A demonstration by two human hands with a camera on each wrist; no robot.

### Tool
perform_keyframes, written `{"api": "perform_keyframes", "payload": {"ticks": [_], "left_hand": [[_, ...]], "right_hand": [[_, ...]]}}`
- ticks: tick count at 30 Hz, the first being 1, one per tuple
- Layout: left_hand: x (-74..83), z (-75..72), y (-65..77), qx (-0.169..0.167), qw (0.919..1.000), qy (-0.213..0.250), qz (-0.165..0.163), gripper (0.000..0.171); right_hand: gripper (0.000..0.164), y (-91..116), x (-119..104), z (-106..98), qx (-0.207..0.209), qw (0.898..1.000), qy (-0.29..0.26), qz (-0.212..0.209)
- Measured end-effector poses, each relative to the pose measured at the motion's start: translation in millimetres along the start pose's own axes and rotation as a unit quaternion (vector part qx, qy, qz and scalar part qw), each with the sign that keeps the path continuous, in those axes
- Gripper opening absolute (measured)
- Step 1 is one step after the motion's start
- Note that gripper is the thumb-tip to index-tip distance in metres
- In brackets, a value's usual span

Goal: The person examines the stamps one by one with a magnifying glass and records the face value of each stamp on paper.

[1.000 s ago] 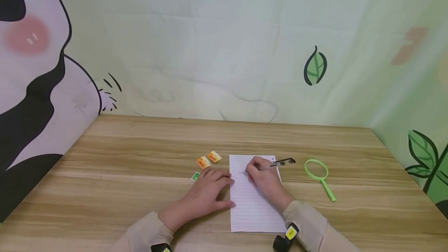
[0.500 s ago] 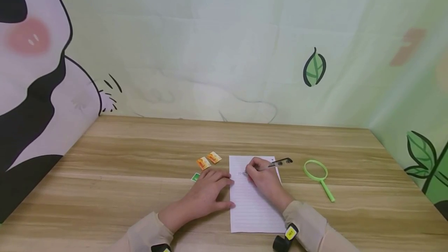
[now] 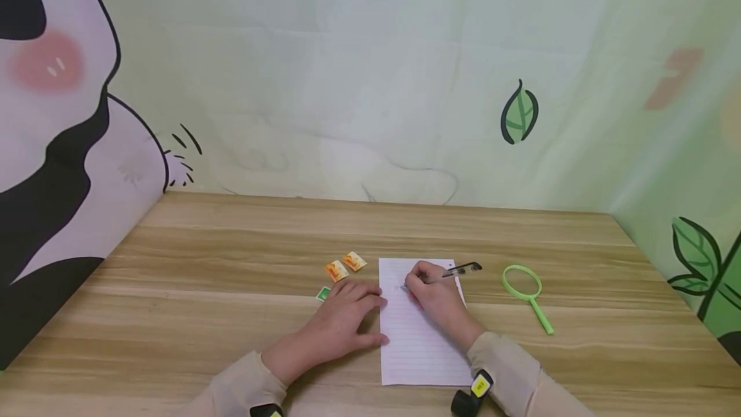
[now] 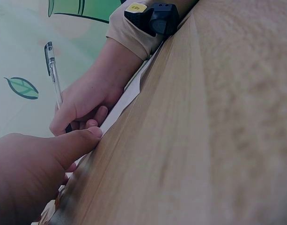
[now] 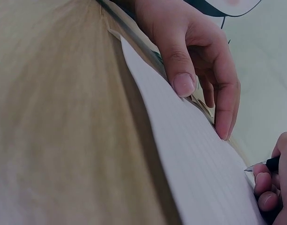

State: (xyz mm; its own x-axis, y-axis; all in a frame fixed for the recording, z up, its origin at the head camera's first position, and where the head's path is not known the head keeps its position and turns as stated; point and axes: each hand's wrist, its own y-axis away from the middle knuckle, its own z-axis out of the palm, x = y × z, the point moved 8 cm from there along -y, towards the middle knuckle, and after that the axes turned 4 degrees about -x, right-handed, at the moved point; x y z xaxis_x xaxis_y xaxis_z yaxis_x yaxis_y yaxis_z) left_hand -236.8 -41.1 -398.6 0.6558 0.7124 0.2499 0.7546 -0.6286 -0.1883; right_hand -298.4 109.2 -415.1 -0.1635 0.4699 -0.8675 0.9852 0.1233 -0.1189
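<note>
A sheet of lined white paper (image 3: 425, 346) lies on the wooden table, with a short line of faint writing near its top left. My right hand (image 3: 440, 301) rests on the sheet and pinches a pen (image 3: 463, 269) with a clear barrel and black clip. In the right wrist view, the pen's tip (image 5: 248, 168) is at the paper. My left hand (image 3: 347, 317) lies at the sheet's left edge, its thumb and fingertips pressing on the margin. Its fingers (image 5: 225, 103) are spread and only gently bent. Part of a small green card (image 3: 323, 293) shows beyond the left hand.
Two small orange-and-white packets (image 3: 337, 269) lie beyond the left hand. To the right of the paper is a green magnifying glass (image 3: 534, 301). A printed cloth backdrop (image 3: 347, 82) stands behind the table (image 3: 231, 237).
The pen's upper end has shifted slightly left and tilted as my right hand makes small movements at the writing. My left hand stays in place.
</note>
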Motion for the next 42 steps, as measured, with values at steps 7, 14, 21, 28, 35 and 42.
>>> {"api": "perform_keyframes", "payload": {"ticks": [7, 14, 21, 28, 35, 42], "left_hand": [[0.1, 0.1, -0.3, 0.005, 1.0000, 0.002, 0.001, 0.053], [-0.4, 1.1, -0.5, -0.002, 1.0000, 0.005, -0.002, 0.052], [-1.1, 0.9, -0.6, 0.000, 1.0000, 0.006, -0.003, 0.051], [-0.2, 1.1, -1.3, 0.000, 1.0000, 0.009, -0.003, 0.052], [-0.4, 2.9, -2.0, -0.015, 0.9998, 0.013, -0.008, 0.052], [-2.4, 3.2, -0.9, -0.018, 0.9997, 0.011, -0.010, 0.052]], "right_hand": [[0.015, 0.6, -1.6, -1.4, 0.005, 1.000, -0.003, 0.007], [0.017, -0.5, -2.0, 0.7, -0.009, 0.999, -0.043, 0.016], [0.010, 0.6, -1.8, 3.0, -0.053, 0.995, -0.074, 0.046], [0.010, 1.8, -9.2, -6.1, -0.089, 0.993, -0.076, 0.033], [0.015, 2.8, -17.2, -23.3, -0.098, 0.994, -0.030, 0.038], [0.021, 3.6, -24.1, -38.1, -0.104, 0.994, -0.016, 0.027]]}}
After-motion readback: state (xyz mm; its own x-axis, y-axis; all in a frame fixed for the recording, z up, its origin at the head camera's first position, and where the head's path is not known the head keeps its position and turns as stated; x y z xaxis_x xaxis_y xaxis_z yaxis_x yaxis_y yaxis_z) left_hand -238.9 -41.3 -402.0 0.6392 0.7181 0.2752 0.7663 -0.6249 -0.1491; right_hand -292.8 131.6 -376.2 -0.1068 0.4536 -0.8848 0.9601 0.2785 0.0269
